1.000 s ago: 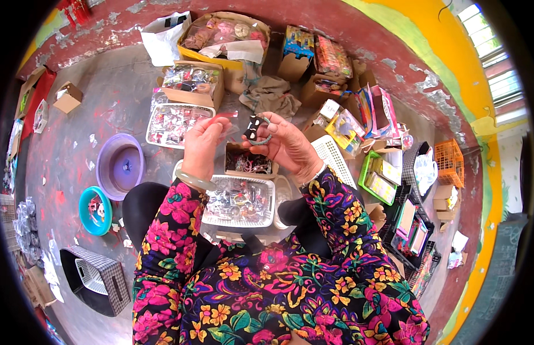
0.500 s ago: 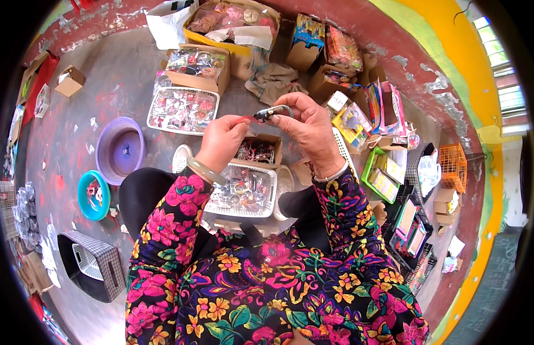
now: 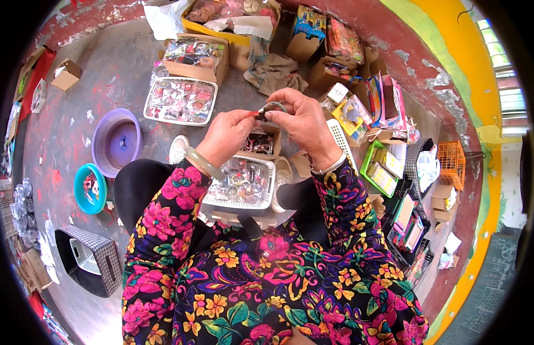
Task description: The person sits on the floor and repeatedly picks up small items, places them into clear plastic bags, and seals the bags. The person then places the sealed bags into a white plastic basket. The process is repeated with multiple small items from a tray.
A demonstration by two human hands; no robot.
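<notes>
In front of my chest, both hands work on a small grey looped band (image 3: 274,104) with dark parts at its lower end. My right hand (image 3: 306,127) pinches the band between thumb and fingertips. My left hand (image 3: 225,137) is closed on a small red piece (image 3: 254,113) that meets the band's dark end; whether the two are joined I cannot tell. Below my hands, a small cardboard box (image 3: 276,141) holds dark and reddish pieces, partly covered by my left hand. Nearer me, a white basket (image 3: 239,203) contains small items in clear bags.
Another white basket (image 3: 176,121) of bagged items stands ahead, beside a cardboard box (image 3: 220,70). On the left are a purple basin (image 3: 100,150), a turquoise basin (image 3: 78,192) and a checked bin (image 3: 109,270). A green tray (image 3: 367,164) and black crates (image 3: 400,253) line the right.
My fingertips have drawn closer together, and the band has turned into a more upright arch. Less of its dark part shows. The view has shifted slightly.
</notes>
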